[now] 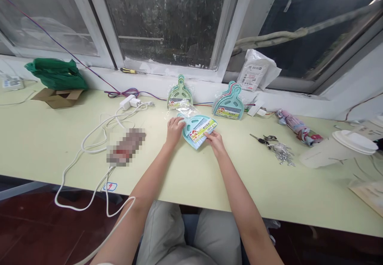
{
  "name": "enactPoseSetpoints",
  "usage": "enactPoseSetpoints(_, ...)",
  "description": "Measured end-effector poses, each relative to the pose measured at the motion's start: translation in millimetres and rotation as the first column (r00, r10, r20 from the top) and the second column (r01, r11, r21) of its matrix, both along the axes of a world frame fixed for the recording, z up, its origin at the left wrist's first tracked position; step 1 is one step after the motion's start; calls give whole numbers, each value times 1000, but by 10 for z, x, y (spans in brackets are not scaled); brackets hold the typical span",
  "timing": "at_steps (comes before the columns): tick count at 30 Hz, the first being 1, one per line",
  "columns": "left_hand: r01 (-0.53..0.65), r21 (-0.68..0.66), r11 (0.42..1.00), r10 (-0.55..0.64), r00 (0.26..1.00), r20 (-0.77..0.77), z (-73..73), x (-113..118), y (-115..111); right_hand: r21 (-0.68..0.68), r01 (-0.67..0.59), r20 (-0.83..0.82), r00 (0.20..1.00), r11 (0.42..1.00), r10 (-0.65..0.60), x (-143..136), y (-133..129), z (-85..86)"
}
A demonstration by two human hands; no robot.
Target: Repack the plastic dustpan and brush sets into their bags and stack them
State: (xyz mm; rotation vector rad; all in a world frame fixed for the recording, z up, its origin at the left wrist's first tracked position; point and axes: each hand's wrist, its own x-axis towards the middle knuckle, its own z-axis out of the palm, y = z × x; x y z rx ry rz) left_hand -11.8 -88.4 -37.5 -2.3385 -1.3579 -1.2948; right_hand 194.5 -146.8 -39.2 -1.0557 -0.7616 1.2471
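Observation:
A light-blue dustpan set (193, 127) with a striped brush part and a yellow-green label lies tilted between my hands, with clear plastic wrap at its handle end. My left hand (175, 130) grips its left side near the handle, fingers closed. At the lower right edge, my right hand (214, 141) pinches the label corner. Behind it, green dustpan sets (180, 93) lean against the wall below the window. To the right of those, a stack of blue and pink dustpan sets (229, 103) leans there too.
Left of my arms lie white cables (86, 141) and a blurred-out object (126, 147). A cardboard box (58, 98) and green bag sit at the back left. Keys (277, 147), a folded umbrella (297, 127) and white cups (338, 149) are on the right.

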Motion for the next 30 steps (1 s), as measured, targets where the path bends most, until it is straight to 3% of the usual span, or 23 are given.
enactPoseSetpoints(4, -96, -1, 995, 95, 992, 88, 53, -1, -48, 7, 85, -106, 991, 996, -83, -12, 29, -47)
enactPoseSetpoints(10, -149, -185, 971, 169, 981, 96, 215, -59, -137, -4, 132, -80, 988, 991, -132, 108, 79, -43)
enactPoseSetpoints(12, -134, -206, 969, 154, 984, 87, 246, -61, -155, -19, 107, -41, 993, 994, -107, 154, 80, -36)
enactPoseSetpoints(17, -44, -166, 985, 56, 996, 69, 232, 19, -205, 4, -101, 12, 995, 995, 101, 127, 29, -4)
enactPoseSetpoints(19, -30, -160, 987, 50, 991, 125, 221, 66, -236, 28, -107, -3, 994, 994, 107, 66, 12, 9)
enactPoseSetpoints(22, -122, -155, 980, 174, 903, 392, 220, 108, -240, 40, -32, -52, 998, 999, 34, -24, 4, 21)
enactPoseSetpoints(24, -136, -202, 970, 235, 739, 631, 223, 101, -183, 51, 12, -75, 997, 999, -8, -65, 4, 26)
enactPoseSetpoints(25, -67, -251, 966, 234, 644, 729, 222, 88, -139, 60, 21, -81, 997, 998, -16, -78, 3, 28)
enactPoseSetpoints(27, 239, -344, 908, 196, 483, 854, 208, 54, -39, 76, 11, -80, 997, 997, -5, -94, -2, 31)
enactPoseSetpoints(29, 566, -376, 733, 171, 382, 908, 175, 37, 38, 86, -9, -71, 997, 996, 16, -100, -8, 31)
enactPoseSetpoints(30, 675, -369, 639, 160, 352, 922, 154, 43, 58, 90, -11, -69, 997, 996, 18, -103, -11, 30)
